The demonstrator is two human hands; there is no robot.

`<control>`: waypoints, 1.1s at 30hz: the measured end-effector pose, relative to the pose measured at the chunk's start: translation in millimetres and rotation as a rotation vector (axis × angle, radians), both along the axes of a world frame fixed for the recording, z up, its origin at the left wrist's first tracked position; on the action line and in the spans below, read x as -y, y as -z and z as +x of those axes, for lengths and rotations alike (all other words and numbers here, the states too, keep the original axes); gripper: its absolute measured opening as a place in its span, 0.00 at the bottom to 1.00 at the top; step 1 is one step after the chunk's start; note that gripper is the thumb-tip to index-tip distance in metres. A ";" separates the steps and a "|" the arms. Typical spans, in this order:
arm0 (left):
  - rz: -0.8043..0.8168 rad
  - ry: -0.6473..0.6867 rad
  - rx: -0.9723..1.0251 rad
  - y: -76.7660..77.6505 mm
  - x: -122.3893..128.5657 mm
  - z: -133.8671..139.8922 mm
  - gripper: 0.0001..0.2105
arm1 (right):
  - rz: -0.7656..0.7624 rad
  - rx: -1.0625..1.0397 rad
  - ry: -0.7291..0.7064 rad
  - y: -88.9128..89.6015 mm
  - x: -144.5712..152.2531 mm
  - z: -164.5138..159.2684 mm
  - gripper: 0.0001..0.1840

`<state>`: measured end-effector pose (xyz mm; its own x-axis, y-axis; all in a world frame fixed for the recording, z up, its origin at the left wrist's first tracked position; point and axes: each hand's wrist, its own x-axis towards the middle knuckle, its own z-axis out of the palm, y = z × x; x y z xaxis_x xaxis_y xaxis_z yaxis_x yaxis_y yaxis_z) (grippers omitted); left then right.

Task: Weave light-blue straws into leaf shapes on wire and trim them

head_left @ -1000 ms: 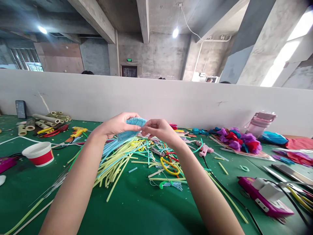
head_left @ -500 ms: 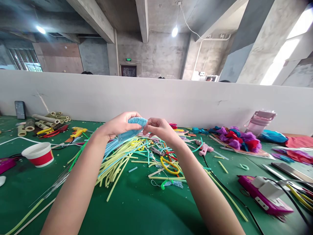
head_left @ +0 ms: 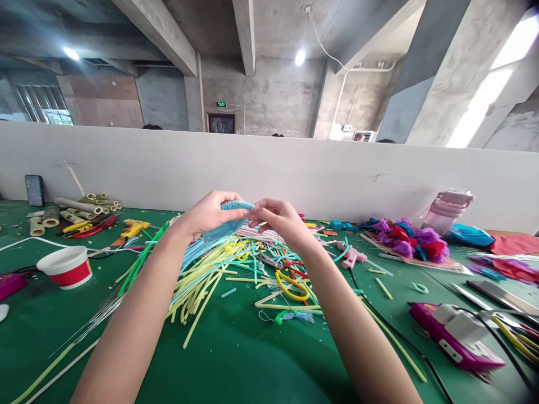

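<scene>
My left hand (head_left: 213, 216) is closed around a light-blue, partly see-through piece (head_left: 225, 229) with a ribbed, curved top edge, held up above the green table. At the piece's right end, the thumb and forefinger of my right hand (head_left: 278, 220) are pinched together on its edge; the other fingers are loosely bent. Below both hands spreads a pile of thin yellow and blue straws (head_left: 206, 280). Yellow-handled scissors (head_left: 291, 285) lie under my right wrist, near a small blue tassel (head_left: 298, 318).
A paper cup (head_left: 65, 268), a yellow glue gun (head_left: 133, 228) and bamboo pieces (head_left: 80, 206) stand left. On the right are a pink glue gun (head_left: 352, 255) with its cord, purple and red fabric petals (head_left: 415, 240), a power strip (head_left: 457, 336) and a pink bottle (head_left: 447, 212). A white partition (head_left: 269, 168) rises behind.
My right hand has shifted slightly, its fingers reaching further over the piece's right end and spreading a little. The piece's curved top looks flatter. My left hand keeps its hold.
</scene>
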<state>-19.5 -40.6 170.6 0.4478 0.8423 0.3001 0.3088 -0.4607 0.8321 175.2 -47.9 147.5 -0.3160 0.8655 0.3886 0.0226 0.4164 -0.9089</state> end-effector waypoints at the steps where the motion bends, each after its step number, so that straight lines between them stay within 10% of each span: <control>1: -0.004 0.002 -0.002 0.6 -1.1 -0.8 0.13 | -0.004 -0.004 -0.009 0.1 0.0 0.0 0.15; 33: -0.126 0.063 0.039 2.1 -3.0 -5.5 0.18 | 0.128 -0.019 0.105 2.9 -7.3 -1.8 0.13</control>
